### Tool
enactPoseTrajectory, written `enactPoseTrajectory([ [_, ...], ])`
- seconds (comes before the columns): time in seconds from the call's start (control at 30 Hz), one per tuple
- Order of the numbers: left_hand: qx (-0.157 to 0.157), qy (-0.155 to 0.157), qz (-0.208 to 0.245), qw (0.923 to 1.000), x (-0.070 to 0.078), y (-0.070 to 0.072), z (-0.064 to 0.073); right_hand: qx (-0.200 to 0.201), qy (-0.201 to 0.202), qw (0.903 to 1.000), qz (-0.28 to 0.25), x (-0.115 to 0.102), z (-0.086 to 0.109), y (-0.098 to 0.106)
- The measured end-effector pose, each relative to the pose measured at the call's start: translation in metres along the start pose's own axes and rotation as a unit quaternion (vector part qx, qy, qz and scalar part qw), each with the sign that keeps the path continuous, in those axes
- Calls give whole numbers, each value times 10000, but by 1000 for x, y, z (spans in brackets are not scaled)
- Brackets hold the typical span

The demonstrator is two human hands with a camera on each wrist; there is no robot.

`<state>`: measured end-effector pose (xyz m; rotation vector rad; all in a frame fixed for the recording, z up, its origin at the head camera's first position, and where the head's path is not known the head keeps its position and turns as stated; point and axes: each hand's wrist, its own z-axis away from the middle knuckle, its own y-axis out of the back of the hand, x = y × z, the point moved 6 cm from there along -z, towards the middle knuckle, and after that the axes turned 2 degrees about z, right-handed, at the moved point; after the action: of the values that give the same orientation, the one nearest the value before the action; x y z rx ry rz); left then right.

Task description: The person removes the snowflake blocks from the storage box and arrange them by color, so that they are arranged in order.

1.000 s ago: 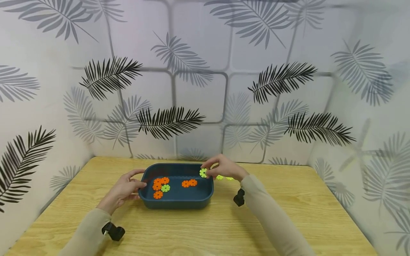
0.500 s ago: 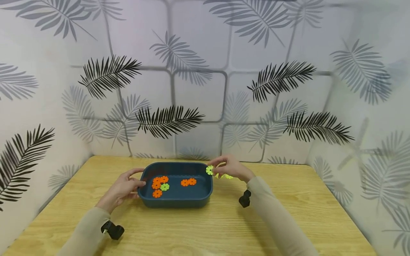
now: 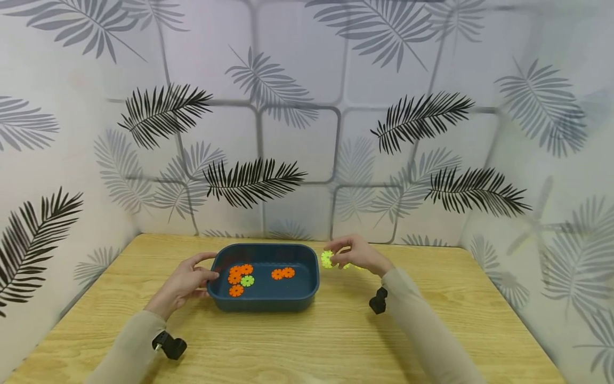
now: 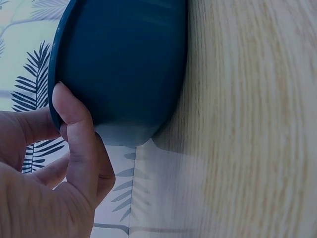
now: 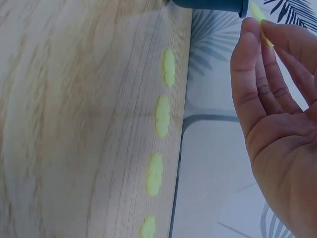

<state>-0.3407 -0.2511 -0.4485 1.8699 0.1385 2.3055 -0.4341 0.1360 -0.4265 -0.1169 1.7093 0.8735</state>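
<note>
My left hand (image 3: 184, 282) grips the left rim of a dark blue rectangular tray (image 3: 264, 305). In the left wrist view its thumb and fingers pinch the tray's edge (image 4: 53, 64). My right hand (image 3: 361, 256), just right of the tray, pinches a yellow-green notched flower-shaped disc (image 3: 326, 260) between thumb and fingertips. That disc shows edge-on in the right wrist view, near the tray's rim (image 5: 243, 7). Inside the tray lie several orange discs (image 3: 236, 290) of the same shape at left, a pair of orange discs (image 3: 288, 272) towards the right, and one yellow-green disc (image 3: 247, 281).
Several yellow-green discs (image 5: 162, 116) lie in a row on the wooden table (image 3: 268, 346), partly hidden behind my right hand in the head view. A wall (image 3: 302, 144) with a leaf pattern rises behind the table's back edge. Side walls stand left and right.
My right hand has moved to the right with the yellow-green disc, from over the tray's right end to outside its rim. The left hand and tray stay in place.
</note>
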Motion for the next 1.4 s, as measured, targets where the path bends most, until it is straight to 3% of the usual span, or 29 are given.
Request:
enactPoseTrajectory([
  [0.37,-56,-7,55,10000,0,1,0,58,-146,9998,77,3,17,16],
  [0.67,-62,-1,74,10000,-3,1,-1,318,-536,9979,180,24,27,36],
  [1.4,43,5,-24,10000,-2,0,-1,369,-736,9957,431,51,51,64],
])
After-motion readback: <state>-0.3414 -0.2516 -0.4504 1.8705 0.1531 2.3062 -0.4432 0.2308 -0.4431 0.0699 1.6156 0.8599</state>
